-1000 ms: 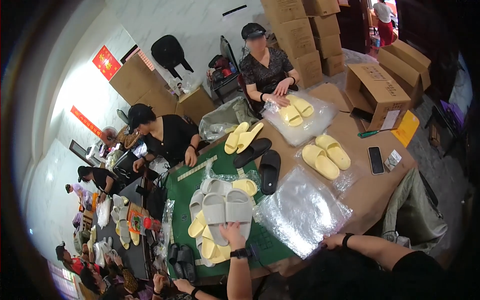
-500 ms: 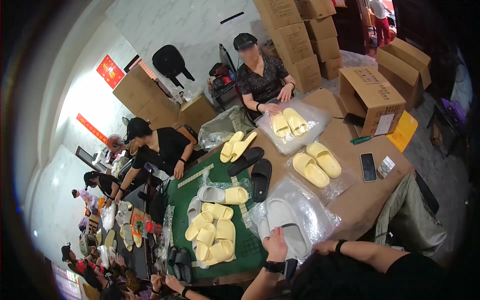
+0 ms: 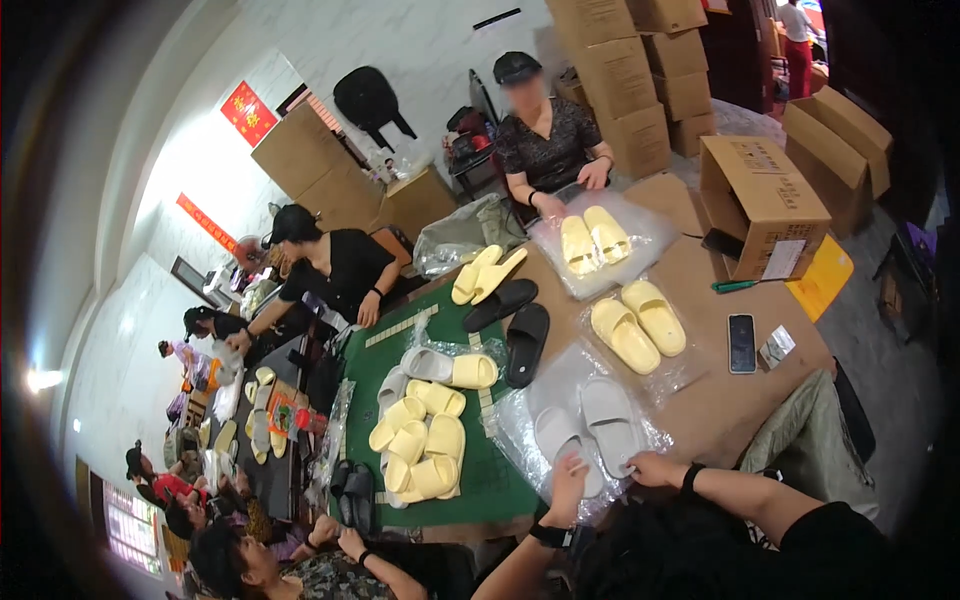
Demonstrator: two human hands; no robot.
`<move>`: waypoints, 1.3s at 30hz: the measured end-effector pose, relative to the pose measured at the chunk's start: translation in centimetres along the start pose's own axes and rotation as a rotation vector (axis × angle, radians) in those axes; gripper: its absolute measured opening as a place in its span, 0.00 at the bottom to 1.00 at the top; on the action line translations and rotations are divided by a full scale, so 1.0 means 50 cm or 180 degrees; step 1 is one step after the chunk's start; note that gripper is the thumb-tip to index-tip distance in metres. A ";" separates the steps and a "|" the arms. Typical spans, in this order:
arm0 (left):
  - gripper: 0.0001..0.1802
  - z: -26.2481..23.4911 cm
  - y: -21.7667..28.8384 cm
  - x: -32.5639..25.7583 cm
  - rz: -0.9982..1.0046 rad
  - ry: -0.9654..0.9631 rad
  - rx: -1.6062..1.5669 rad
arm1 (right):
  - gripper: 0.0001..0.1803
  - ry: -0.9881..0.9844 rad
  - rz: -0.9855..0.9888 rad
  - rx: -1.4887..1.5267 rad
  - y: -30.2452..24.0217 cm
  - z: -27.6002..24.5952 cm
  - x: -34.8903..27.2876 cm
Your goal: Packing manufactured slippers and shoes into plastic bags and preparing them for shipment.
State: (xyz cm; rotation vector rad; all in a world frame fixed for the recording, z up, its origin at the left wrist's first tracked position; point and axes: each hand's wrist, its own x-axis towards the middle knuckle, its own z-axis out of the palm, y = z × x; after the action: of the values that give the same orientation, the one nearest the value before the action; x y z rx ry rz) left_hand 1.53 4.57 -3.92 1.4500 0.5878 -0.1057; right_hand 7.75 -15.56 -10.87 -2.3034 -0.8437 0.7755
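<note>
Two grey slippers lie side by side on a stack of clear plastic bags at the near side of the table. My left hand closes on the heel end of the left grey slipper. At the heel of the right grey slipper, my right hand pinches the edge. The clear plastic bags stick out around both slippers. Just beyond them, a pair of yellow slippers rests on another bag. Left of my hands is a pile of yellow slippers with a few grey ones.
Black slippers lie beside the green mat. A phone, a small box and an open carton are to the right. Across the table a co-worker handles yellow slippers on bags; other people sit at left.
The grey slippers, overlapping before, now lie apart, side by side. My right hand has come in to the right slipper's heel. The whole view has shifted slightly.
</note>
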 end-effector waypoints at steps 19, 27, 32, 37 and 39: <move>0.23 -0.057 -0.340 -0.056 0.0373 -0.1028 0.4958 | 0.30 -0.0473 0.0120 -0.0639 -0.109 -0.003 0.194; 0.23 -0.078 -0.356 -0.054 0.1324 -0.0721 0.4957 | 0.27 -0.0106 0.0514 -0.0291 -0.108 -0.001 0.228; 0.22 -0.091 -0.339 -0.052 0.1807 -0.0670 0.5161 | 0.24 0.0180 0.0250 0.0121 -0.097 -0.011 0.216; 0.20 -0.101 -0.323 -0.046 0.1728 -0.0710 0.5091 | 0.18 0.0572 -0.0910 0.0557 -0.103 -0.053 0.133; 0.19 -0.092 -0.289 -0.052 0.1719 -0.0785 0.5113 | 0.17 0.0271 -0.0774 0.1263 -0.127 -0.099 0.058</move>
State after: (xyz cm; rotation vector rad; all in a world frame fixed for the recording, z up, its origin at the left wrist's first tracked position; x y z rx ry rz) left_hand -8.10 6.17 -15.80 3.0229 -0.2843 -0.3706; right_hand 10.53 -10.95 -4.24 -1.8329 -0.8279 0.6635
